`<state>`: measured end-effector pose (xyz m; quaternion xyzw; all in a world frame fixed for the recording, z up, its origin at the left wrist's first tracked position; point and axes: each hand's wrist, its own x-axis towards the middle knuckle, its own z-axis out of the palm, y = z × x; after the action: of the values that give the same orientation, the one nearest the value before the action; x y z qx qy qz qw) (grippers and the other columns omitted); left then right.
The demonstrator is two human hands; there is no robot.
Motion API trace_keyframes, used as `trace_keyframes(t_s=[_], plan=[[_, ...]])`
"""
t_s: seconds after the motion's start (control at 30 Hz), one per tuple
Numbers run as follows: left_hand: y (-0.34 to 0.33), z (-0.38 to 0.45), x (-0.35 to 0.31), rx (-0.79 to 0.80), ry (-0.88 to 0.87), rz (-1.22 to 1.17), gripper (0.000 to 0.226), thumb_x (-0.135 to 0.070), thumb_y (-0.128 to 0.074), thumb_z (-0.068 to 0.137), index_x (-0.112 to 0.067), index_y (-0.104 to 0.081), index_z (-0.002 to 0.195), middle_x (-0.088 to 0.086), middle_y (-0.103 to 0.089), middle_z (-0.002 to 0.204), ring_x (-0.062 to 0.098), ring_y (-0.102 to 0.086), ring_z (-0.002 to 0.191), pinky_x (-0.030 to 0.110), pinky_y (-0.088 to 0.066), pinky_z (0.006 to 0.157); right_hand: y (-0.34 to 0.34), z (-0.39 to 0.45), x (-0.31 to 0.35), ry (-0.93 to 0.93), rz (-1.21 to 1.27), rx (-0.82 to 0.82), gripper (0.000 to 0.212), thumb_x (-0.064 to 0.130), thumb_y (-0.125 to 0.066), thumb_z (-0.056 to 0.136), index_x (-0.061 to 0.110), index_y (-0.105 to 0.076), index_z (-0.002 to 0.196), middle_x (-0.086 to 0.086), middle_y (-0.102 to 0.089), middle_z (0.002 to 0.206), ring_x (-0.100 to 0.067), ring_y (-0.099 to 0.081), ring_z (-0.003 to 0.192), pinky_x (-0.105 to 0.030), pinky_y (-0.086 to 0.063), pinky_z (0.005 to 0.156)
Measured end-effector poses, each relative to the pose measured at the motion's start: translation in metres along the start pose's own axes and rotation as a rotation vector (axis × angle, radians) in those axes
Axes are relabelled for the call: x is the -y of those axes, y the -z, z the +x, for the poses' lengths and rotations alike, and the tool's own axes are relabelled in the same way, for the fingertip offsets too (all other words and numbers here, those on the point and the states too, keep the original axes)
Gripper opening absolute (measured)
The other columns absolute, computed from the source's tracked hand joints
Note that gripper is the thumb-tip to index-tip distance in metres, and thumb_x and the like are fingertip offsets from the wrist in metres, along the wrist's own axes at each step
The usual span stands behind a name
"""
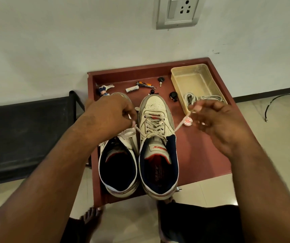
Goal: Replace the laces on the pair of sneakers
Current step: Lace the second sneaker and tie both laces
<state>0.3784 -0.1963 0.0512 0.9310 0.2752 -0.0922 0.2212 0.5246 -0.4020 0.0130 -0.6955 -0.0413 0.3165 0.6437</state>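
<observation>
left hand [112, 113] pinching lace end [158, 133], right hand [216, 123] pinching other

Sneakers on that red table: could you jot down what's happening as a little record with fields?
surface: red table
laced sneaker: right of the pair, lace crossed through its eyelets
other sneaker: no lace visible, partly hidden by the arm
left hand: pinches one lace end
right hand: pinches the other lace end
plastic tub: holds coiled laces
</observation>
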Motion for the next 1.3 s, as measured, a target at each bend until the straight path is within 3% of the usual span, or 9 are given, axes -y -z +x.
trace_keyframes(t_s=[0.07, 0.2, 0.33, 0.47, 0.63, 0.77, 1.0, 1.13, 1.3], plan=[[-0.005, -0.001, -0.005, -0.069, -0.081, -0.130, 0.041, -0.023, -0.071, 0.087, -0.043, -0.061, 0.122, -0.017, -0.057, 0.118, 0.003, -0.050, 0.105, 0.000, -0.022, 0.092, -0.019, -0.006, 0.009, 0.125, 0.434, 0.155, 0.015, 0.011, -0.064, 0.083, 0.011, -0.063, 0.099, -0.009, -0.071, 0.091, -0.024, -0.069, 0.086, -0.041, -0.056, 0.085], [-0.013, -0.004, -0.015, -0.135, -0.357, -0.417, 0.085, -0.020, -0.073, 0.084, -0.052, -0.026, 0.147, -0.007, -0.015, 0.161, 0.014, -0.011, 0.150, 0.044, -0.017, 0.118, -0.040, -0.019, 0.016, 0.223, 0.550, 0.596, 0.020, 0.026, -0.074, 0.076, 0.010, -0.062, 0.073, -0.006, -0.062, 0.067, -0.016, -0.053, 0.055, -0.030, -0.052, 0.058], [-0.023, 0.002, -0.016, -0.100, -0.475, -0.326, 0.051, -0.044, -0.064, 0.085, -0.057, -0.047, 0.132, -0.007, 0.002, 0.165, 0.020, 0.008, 0.152, 0.057, -0.007, 0.119, -0.030, -0.022, 0.014, 0.139, 0.317, 0.851, 0.039, 0.033, -0.078, 0.072, 0.011, -0.055, 0.051, -0.008, -0.035, 0.041, -0.015, -0.030, 0.039, -0.022, -0.028, 0.042], [-0.012, 0.001, -0.006, 0.089, -0.450, -0.517, 0.029, -0.048, -0.064, 0.085, -0.025, -0.077, 0.094, -0.014, -0.066, 0.123, 0.000, -0.056, 0.118, 0.025, -0.045, 0.101, -0.009, -0.014, 0.014, 0.159, 0.309, 0.508, 0.040, 0.028, -0.078, 0.074, 0.019, -0.049, 0.047, 0.004, -0.036, 0.040, -0.013, -0.021, 0.038, -0.018, -0.027, 0.042], [-0.004, 0.000, 0.003, -0.125, -0.363, -0.621, 0.023, -0.049, -0.053, 0.085, -0.035, -0.071, 0.079, -0.001, -0.071, 0.076, 0.008, -0.064, 0.071, 0.017, -0.046, 0.067, -0.004, 0.004, 0.000, 0.237, -0.051, -0.240, 0.031, 0.017, -0.070, 0.086, 0.011, -0.059, 0.058, -0.005, -0.054, 0.059, -0.013, -0.050, 0.050, -0.031, -0.043, 0.050], [-0.016, 0.000, -0.012, -0.134, -0.312, -0.505, 0.018, -0.040, -0.064, 0.088, -0.027, -0.072, 0.079, -0.010, -0.060, 0.059, 0.010, -0.056, 0.056, 0.017, -0.043, 0.054, -0.030, -0.011, 0.005, 0.319, -0.337, 0.058, 0.028, 0.020, -0.079, 0.076, 0.026, -0.066, 0.100, 0.020, -0.058, 0.128, 0.007, -0.052, 0.118, -0.023, -0.049, 0.092], [-0.012, -0.008, -0.015, -0.145, -0.171, -0.598, 0.030, -0.055, -0.069, 0.075, -0.027, -0.072, 0.065, 0.004, -0.066, 0.060, 0.033, -0.062, 0.061, 0.036, -0.051, 0.057, -0.051, -0.015, -0.001, 0.339, -0.133, 0.299, 0.028, -0.002, -0.074, 0.077, 0.007, -0.071, 0.104, -0.004, -0.075, 0.085, -0.016, -0.071, 0.083, -0.026, -0.057, 0.079], [-0.018, -0.026, -0.015, -0.184, -0.005, -0.551, 0.040, -0.059, -0.068, 0.077, -0.020, -0.074, 0.071, 0.007, -0.063, 0.061, 0.008, -0.047, 0.050, 0.025, -0.040, 0.055, -0.053, -0.020, -0.004, 0.355, -0.338, 0.349, 0.023, 0.003, -0.063, 0.090, 0.017, -0.074, 0.104, 0.001, -0.073, 0.098, -0.010, -0.067, 0.095, -0.023, -0.053, 0.086], [-0.045, -0.051, -0.010, -0.148, 0.169, -0.188, 0.020, -0.061, -0.071, 0.073, -0.042, -0.065, 0.070, -0.015, -0.043, 0.144, 0.016, -0.022, 0.141, 0.046, -0.017, 0.111, -0.051, -0.030, -0.012, 0.390, -0.636, 0.336, 0.017, 0.011, -0.065, 0.089, 0.025, -0.075, 0.090, 0.014, -0.058, 0.088, 0.006, -0.058, 0.086, -0.011, -0.044, 0.075]])
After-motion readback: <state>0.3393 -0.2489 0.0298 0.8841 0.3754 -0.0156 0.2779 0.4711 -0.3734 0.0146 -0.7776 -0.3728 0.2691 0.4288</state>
